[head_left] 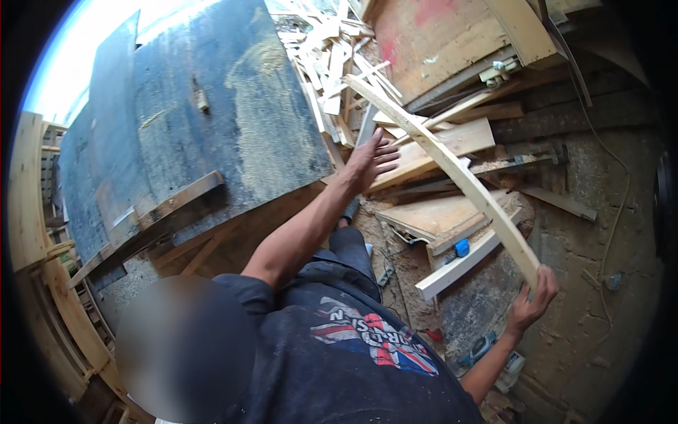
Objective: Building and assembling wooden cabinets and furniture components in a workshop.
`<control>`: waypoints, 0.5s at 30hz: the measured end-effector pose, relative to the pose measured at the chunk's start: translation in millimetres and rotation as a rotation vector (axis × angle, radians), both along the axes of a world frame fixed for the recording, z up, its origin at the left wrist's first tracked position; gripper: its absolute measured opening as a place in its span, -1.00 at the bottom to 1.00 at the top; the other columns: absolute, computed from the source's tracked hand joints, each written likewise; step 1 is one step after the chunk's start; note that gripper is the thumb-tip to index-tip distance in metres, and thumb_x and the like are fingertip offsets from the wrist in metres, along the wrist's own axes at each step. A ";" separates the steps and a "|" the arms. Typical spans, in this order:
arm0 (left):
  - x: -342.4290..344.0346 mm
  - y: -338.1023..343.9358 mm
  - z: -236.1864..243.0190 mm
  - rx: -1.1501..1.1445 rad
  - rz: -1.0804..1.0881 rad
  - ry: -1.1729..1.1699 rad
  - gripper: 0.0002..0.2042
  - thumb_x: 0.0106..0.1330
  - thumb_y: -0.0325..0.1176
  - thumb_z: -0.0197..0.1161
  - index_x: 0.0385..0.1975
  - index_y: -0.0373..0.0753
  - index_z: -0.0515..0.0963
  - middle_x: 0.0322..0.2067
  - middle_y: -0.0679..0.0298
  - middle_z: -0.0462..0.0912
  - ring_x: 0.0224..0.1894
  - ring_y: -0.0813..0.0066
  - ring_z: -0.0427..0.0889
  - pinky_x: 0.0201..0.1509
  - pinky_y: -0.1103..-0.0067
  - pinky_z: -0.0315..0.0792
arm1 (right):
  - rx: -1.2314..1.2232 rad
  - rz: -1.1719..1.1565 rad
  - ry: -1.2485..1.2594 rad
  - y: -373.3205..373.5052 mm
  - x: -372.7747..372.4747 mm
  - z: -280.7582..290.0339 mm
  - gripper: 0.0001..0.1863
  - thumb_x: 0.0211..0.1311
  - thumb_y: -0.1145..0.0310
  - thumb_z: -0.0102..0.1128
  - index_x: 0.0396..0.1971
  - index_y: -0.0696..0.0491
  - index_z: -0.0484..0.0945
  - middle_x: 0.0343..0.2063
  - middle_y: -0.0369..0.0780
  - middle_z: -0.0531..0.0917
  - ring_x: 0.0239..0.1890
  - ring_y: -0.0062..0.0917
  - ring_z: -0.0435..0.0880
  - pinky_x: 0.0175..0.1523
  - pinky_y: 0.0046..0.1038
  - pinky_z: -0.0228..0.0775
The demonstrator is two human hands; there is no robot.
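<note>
A long, narrow wooden board (459,178) slants across the view, from the scrap pile at the top to the lower right. My right hand (534,300) is closed round its near end. Fingers outstretched and apart, my left hand (371,161) is held out beside the far part of the board and holds nothing. Beneath the board lie a wide plank (462,138) and a pale squared timber (459,265). A small blue object (462,247) sits by that timber.
On the left is a large dark sheet-topped table (169,99) dusted with sawdust. Thin wood offcuts (328,49) are heaped at its far end. A wooden box-like structure (438,42) stands at the back. A cable (625,184) runs along the right floor; a teal power tool (480,348) lies near my right forearm.
</note>
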State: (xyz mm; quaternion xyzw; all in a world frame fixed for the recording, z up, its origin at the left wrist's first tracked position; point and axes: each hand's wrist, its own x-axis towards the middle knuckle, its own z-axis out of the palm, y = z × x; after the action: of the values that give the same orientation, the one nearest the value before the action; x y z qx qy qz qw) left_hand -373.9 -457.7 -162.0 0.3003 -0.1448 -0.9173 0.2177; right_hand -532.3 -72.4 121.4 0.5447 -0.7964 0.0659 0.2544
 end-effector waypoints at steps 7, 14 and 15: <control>24.7 -19.0 45.6 0.005 0.154 0.062 -0.48 0.60 0.08 0.00 0.14 -0.34 0.47 0.05 0.09 0.64 0.16 0.12 0.63 0.21 0.19 0.56 | -0.183 -0.046 0.070 38.4 94.2 -104.9 -0.71 0.48 0.47 0.18 0.14 0.14 0.50 0.10 -0.06 0.60 0.15 -0.07 0.60 0.25 -0.03 0.50; 86.1 -27.3 63.3 -0.159 0.255 0.193 -0.51 0.62 -0.02 0.00 0.17 -0.39 0.41 0.07 -0.06 0.63 0.13 -0.03 0.67 0.22 0.11 0.59 | -0.164 -0.168 -0.200 31.2 113.3 -165.7 -0.53 0.27 0.56 0.36 0.18 0.14 0.49 0.05 -0.06 0.61 0.08 -0.10 0.61 0.16 -0.08 0.48; 95.0 -29.6 66.5 -0.192 0.265 0.210 -0.53 0.61 -0.02 0.03 0.14 -0.38 0.43 0.04 -0.04 0.64 0.11 0.00 0.68 0.20 0.13 0.61 | -0.158 -0.150 -0.242 25.4 114.1 -170.3 -0.52 0.27 0.56 0.36 0.19 0.14 0.49 0.04 -0.06 0.61 0.06 -0.09 0.61 0.15 -0.08 0.47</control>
State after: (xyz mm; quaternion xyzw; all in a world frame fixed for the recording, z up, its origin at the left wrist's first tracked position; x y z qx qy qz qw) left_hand -278.9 -487.3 -95.5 0.1972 -0.1674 -0.8890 0.3779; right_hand -418.2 -47.0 -48.9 0.4502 -0.8519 0.1745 0.2029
